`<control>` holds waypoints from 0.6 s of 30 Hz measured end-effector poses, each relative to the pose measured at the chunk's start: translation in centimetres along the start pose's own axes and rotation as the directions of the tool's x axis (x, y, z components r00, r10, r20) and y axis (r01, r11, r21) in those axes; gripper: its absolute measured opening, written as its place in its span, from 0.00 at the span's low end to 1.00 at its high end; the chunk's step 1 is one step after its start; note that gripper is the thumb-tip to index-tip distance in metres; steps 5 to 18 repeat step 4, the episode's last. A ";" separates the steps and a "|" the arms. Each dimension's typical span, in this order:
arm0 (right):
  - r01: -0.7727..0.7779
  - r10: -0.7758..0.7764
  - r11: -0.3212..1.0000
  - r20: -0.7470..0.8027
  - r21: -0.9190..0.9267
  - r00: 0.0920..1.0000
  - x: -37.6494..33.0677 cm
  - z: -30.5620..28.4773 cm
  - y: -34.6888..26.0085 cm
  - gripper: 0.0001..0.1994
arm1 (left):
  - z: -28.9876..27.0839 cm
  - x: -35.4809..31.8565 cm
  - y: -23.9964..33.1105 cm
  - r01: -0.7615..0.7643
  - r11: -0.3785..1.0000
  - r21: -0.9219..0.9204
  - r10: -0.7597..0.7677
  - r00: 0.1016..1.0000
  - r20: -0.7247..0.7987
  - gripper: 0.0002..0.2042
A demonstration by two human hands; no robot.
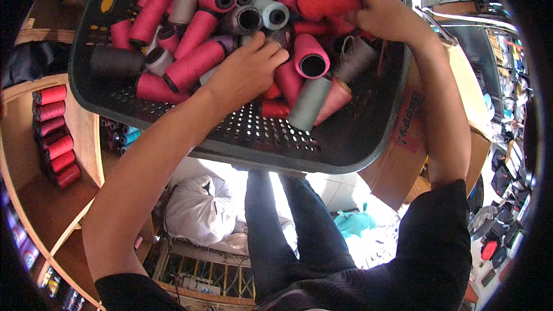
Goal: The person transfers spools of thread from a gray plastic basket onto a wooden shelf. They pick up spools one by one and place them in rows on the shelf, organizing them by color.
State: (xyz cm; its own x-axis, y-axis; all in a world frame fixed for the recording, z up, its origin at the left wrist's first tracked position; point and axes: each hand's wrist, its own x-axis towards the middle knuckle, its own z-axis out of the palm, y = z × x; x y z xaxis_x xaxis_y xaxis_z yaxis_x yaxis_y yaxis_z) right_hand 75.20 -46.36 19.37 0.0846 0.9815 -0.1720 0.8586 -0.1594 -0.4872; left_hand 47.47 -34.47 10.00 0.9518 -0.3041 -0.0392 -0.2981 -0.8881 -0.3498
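While the left hand (245, 72) is pressing down into the heap of thread cones, its fingers are curling around something beneath the palm, and what it is gripping cannot be made out. Further back, the right hand (377, 6) is closing on a red cone (328, 4), fingers wrapped over it (the cone's far end is hidden by the knuckles). Both are working inside a dark perforated basket (276, 138), whose far rim is running out of the picture. Red spools (56, 132) are sitting stacked on a wooden shelf (86, 132) at left, partly cut off. A white bag (199, 207) is lying below.
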 end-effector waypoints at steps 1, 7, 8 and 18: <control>-0.052 0.052 0.999 -0.017 0.007 0.998 0.0 0.0 -0.4 0.27 | 0.0 -0.1 0.1 0.020 1.000 0.002 -0.020 0.999 0.049 0.14; -0.210 0.210 0.977 0.009 0.029 0.978 0.1 -1.1 -2.3 0.35 | 0.6 -0.3 0.1 0.057 0.987 0.151 -0.089 0.971 0.220 0.15; -0.210 0.210 0.977 0.009 0.029 0.978 0.1 -1.1 -2.3 0.35 | 0.6 -0.3 0.1 0.057 0.987 0.151 -0.089 0.971 0.220 0.15; -0.210 0.210 0.977 0.009 0.029 0.978 0.1 -1.1 -2.3 0.35 | 0.6 -0.3 0.1 0.057 0.987 0.151 -0.089 0.971 0.220 0.15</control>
